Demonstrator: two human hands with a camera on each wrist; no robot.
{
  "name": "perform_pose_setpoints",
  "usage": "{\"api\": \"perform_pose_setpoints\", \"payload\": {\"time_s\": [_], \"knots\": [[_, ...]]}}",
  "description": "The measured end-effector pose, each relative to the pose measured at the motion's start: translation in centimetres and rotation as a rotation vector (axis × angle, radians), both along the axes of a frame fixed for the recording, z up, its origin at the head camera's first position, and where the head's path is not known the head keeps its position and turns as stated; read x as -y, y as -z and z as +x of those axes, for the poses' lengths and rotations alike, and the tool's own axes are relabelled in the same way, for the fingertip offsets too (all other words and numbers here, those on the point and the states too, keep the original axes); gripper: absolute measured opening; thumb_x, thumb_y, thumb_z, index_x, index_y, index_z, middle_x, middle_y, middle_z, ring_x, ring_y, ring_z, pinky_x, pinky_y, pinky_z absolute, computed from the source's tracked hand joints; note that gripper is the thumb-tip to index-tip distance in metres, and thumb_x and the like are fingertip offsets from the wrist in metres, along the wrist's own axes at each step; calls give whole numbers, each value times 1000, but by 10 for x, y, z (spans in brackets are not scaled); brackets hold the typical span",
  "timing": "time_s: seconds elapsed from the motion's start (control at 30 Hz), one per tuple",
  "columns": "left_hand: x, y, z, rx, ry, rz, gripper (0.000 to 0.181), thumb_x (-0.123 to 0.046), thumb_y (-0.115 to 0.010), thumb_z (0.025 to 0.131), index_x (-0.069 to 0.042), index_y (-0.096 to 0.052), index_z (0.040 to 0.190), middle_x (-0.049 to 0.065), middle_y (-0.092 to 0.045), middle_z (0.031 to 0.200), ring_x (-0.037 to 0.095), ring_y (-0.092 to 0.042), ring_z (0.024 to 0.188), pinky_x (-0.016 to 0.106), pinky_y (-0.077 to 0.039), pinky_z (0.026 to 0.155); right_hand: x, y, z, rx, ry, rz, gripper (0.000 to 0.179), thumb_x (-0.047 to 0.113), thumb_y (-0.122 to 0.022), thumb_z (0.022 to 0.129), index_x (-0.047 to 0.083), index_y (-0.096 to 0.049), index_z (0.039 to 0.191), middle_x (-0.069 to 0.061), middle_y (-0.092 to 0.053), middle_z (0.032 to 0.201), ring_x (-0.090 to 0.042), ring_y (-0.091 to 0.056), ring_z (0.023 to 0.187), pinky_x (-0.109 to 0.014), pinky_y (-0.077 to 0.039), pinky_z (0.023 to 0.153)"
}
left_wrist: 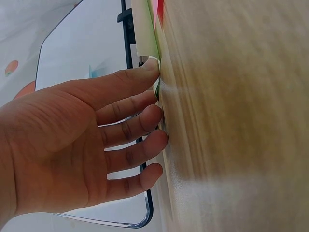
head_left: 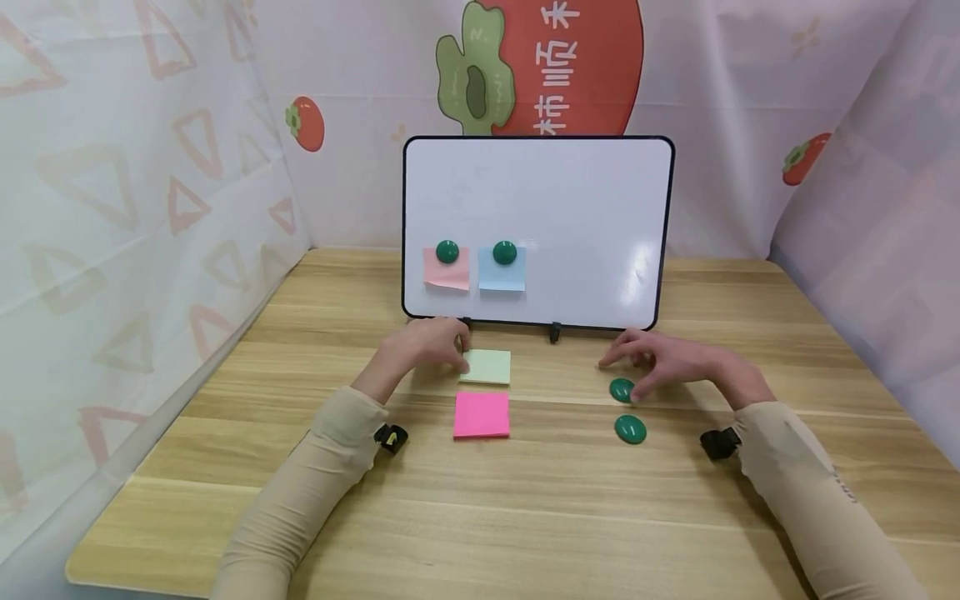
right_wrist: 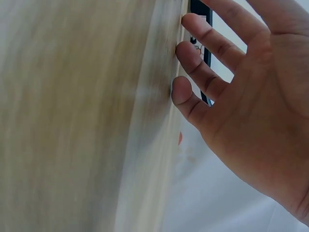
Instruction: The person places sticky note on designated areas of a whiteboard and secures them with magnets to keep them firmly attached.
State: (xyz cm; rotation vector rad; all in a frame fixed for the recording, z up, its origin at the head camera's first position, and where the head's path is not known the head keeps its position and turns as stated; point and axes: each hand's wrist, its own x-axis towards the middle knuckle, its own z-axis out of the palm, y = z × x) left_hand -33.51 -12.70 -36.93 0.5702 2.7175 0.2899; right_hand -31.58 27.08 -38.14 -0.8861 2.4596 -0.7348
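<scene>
My left hand (head_left: 427, 340) reaches down to a pale green sticky note pad (head_left: 487, 367) on the table. Its thumb (left_wrist: 150, 67) touches the pad's left edge, and the index finger sits by the far left corner. In the left wrist view the other fingers are spread and slightly bent. My right hand (head_left: 671, 360) is low over the table beside two green round magnets. The thumb tip meets the farther magnet (head_left: 621, 390), while the fingers spread forward, apart from the thumb. The nearer magnet (head_left: 630, 429) lies untouched. A bright pink sticky note pad (head_left: 482, 415) lies below the green one.
A whiteboard (head_left: 585, 225) stands upright behind the hands on black feet (head_left: 555, 332). On it, green magnets hold a light pink note (head_left: 446, 277) and a light blue note (head_left: 502, 277). Printed curtains hang behind and beside the wooden table (head_left: 480, 517).
</scene>
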Motion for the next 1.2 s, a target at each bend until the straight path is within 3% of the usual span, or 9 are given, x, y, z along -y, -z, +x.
{"api": "perform_pose_setpoints", "payload": {"time_s": [0.27,0.53,0.77,1.2], "knots": [[-2,1,-2,12,1,2,26,-34,-79,84,-19,-71,104,-3,-66,98,15,-57,86,31,-45,76,-3,1,0,34,-25,12,50,28,-87,75,25,-70,122,-8,-41,137,-28,-39,119,-39,-35,92],[-1,2,-2,32,4,0,17,-34,-78,85,-19,-69,86,-4,-60,77,12,-51,70,28,-39,66,-5,5,-6,41,-43,-16,37,20,-83,79,23,-73,115,-9,-42,134,-28,-39,118,-41,-36,96],[0,1,-4,60,4,-4,43,-36,-76,87,-19,-46,60,-6,-38,56,10,-30,54,26,-23,53,-5,6,-7,45,-11,-12,34,22,-82,81,24,-73,114,-8,-41,136,-28,-40,115,-40,-36,93],[-1,-1,-4,100,-5,26,46,-33,-76,87,-18,-45,56,-6,-40,54,9,-31,51,25,-22,50,-4,6,-4,20,-14,-10,38,24,-85,77,25,-72,113,-7,-43,135,-27,-41,115,-39,-36,93]]}}
